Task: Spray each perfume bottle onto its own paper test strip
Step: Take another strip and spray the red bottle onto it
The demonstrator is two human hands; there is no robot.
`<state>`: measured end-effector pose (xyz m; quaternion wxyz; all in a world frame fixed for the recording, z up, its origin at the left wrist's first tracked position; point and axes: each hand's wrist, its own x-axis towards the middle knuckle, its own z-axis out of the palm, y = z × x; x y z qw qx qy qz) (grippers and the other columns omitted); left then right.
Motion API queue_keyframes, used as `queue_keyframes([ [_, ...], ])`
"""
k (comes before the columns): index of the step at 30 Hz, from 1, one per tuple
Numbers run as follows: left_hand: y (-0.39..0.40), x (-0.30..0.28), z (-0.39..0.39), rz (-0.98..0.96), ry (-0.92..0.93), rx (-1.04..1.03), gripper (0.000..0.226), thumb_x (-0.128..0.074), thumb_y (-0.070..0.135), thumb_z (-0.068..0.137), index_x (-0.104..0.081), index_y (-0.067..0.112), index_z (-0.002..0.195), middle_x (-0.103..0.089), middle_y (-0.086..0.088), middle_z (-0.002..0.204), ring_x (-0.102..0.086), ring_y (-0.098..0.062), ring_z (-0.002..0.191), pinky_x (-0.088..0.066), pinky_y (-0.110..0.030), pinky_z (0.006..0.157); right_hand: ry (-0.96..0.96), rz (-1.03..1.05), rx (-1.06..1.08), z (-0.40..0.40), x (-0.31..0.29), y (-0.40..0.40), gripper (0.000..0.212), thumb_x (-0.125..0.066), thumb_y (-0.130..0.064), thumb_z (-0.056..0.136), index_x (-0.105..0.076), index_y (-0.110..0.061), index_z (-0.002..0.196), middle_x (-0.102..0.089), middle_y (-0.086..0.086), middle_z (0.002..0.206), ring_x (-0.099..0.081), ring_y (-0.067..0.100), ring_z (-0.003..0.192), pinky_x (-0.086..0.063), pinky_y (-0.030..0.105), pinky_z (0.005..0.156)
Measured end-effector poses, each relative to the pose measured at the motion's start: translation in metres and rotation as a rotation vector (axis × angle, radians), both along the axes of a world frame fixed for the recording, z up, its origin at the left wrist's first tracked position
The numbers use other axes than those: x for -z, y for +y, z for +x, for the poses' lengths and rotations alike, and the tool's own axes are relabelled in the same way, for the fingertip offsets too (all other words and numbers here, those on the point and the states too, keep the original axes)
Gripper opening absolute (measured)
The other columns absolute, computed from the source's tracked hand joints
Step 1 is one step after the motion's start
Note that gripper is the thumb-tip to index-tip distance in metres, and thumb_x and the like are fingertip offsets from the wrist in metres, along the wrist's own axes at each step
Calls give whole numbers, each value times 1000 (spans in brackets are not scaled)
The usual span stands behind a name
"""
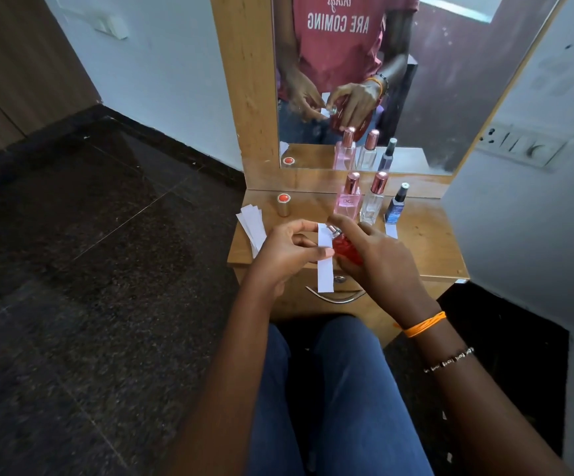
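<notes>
Perfume, red in a rounded glass bottle point(347, 249), sat gripped in the right hand point(375, 255), forefinger over its bare metal nozzle. Just beside it the left hand point(285, 250) pinched a stiff white paper strip point(325, 257) upright above the wooden dresser point(426, 242). Held that close, the strip risked soaking; a turned nozzle risked wetting fingers. Three capped bottles point(373, 201) waited behind.

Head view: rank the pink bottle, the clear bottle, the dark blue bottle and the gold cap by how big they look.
1. pink bottle
2. clear bottle, about as tall as the pink one but slimmer, so it is a close call
3. dark blue bottle
4. gold cap

All stand at a similar depth on the dresser.
</notes>
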<state>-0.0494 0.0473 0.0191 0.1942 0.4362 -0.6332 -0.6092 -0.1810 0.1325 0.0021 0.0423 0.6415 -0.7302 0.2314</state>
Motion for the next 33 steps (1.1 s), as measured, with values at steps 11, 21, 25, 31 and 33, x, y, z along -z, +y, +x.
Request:
queue_keyframes([
  [11, -4, 13, -6, -28, -11, -60, 41, -74, 10, 75, -59, 11, 114, -67, -12, 93, -64, -19, 90, -49, -24, 72, -206, -77, 94, 1, 6, 6, 61, -71, -22, 81, -42, -29, 134, -66, 10, 112, -64, 33, 89, -46, 32, 65],
  [21, -34, 32, -57, -365, -235, -185, 35, -76, 12, 75, -60, 9, 105, -68, -7, 100, -63, -20, 88, -43, -25, 65, -401, -100, 147, 6, 18, 22, 63, -74, -28, 79, -39, -34, 132, -67, 9, 110, -64, 27, 92, -47, 30, 70],
  [25, -34, 42, -62, -475, -364, -198, 32, -74, 11, 77, -60, 10, 106, -68, -10, 109, -63, -27, 101, -47, -30, 68, -428, -95, 128, 8, 20, 23, 63, -74, -25, 79, -37, -37, 129, -67, 6, 111, -64, 24, 93, -43, 27, 70],
  [31, -30, 43, -62, -531, -421, -227, 36, -75, 16, 77, -60, 11, 109, -65, -7, 114, -60, -26, 106, -49, -35, 75, -470, -74, 138, 7, 24, 22, 64, -75, -23, 77, -39, -37, 129, -66, 3, 110, -62, 21, 92, -44, 27, 70],
  [33, -27, 41, -60, -558, -440, -220, 39, -72, 16, 79, -57, 9, 114, -60, -9, 120, -55, -28, 113, -49, -39, 82, -484, -74, 137, 8, 24, 22, 63, -75, -22, 77, -40, -35, 129, -66, 3, 108, -62, 20, 92, -42, 25, 71],
])
